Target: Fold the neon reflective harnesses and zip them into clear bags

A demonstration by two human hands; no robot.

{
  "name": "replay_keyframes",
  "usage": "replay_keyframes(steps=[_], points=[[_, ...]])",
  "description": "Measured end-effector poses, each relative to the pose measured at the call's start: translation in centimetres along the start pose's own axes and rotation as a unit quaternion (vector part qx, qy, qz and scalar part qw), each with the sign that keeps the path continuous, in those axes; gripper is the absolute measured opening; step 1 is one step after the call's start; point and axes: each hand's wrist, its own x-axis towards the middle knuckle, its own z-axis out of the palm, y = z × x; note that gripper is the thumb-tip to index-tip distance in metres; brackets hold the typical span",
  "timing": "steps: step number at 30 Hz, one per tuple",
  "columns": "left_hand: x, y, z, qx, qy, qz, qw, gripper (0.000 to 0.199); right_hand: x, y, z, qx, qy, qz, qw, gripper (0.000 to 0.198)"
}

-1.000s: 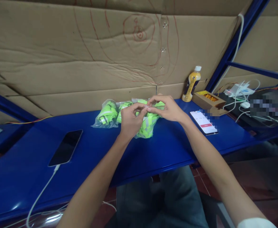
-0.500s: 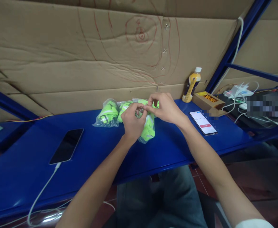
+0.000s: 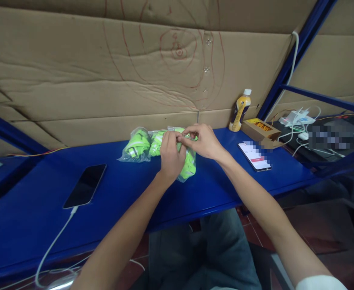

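Three clear plastic bags of neon green cloth with pale reflective strips rest in a row towards the back of the table. The left bag [image 3: 137, 146] lies free of my hands, and the middle bag [image 3: 156, 144] is partly covered by my left fingers. Over the right bag [image 3: 189, 166], my left hand [image 3: 172, 155] and my right hand [image 3: 203, 141] meet with fingertips pinched close together. Both seem to grip the upper edge of that right bag's plastic; the exact pinch is hidden behind the fingers.
On the blue table [image 3: 128, 189], a dark phone [image 3: 85, 186] with a white cable lies left. To the right are a lit phone [image 3: 254, 156], a yellow bottle [image 3: 240, 110] and an open cardboard box [image 3: 261, 132]. A cardboard wall [image 3: 89, 96] stands behind.
My left fingers have closed up and straightened around the pinch point. My right hand has come slightly left and lower, its fingers less arched. The view has shifted a little.
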Motion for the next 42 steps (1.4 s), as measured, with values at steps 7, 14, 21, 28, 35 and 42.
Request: replay_keyframes(steps=[7, 14, 21, 28, 35, 42], points=[[0.6, 0.8, -0.1, -0.064, -0.037, -0.107, 0.992, 0.016, 0.9, 0.5, -0.3, 0.096, 0.014, 0.031, 0.995, 0.021], [1.4, 1.0, -0.9, -0.097, -0.165, -0.139, 0.972, 0.019, 2.6, 1.0, -1.1, 0.19, -0.038, 0.096, 0.976, 0.04], [0.9, -1.2, -0.4, -0.185, -0.124, -0.213, 0.952, 0.037, 3.8, 1.3, -2.5, 0.175, 0.125, 0.015, 0.977, 0.048], [0.7, -1.7, 0.1, -0.205, -0.008, -0.246, 0.947, 0.036, 1.3, 4.6, -0.2, 0.145, -0.044, -0.027, 0.988, 0.058], [0.8, -1.1, 0.6, -0.292, 0.015, -0.285, 0.913, 0.031, 1.0, 6.2, 1.7, 0.357, 0.016, 0.049, 0.933, 0.062], [0.4, -2.0, 1.1, -0.314, 0.082, -0.312, 0.893, 0.045, 0.4, 6.4, 1.3, 0.261, 0.016, 0.012, 0.965, 0.06]])
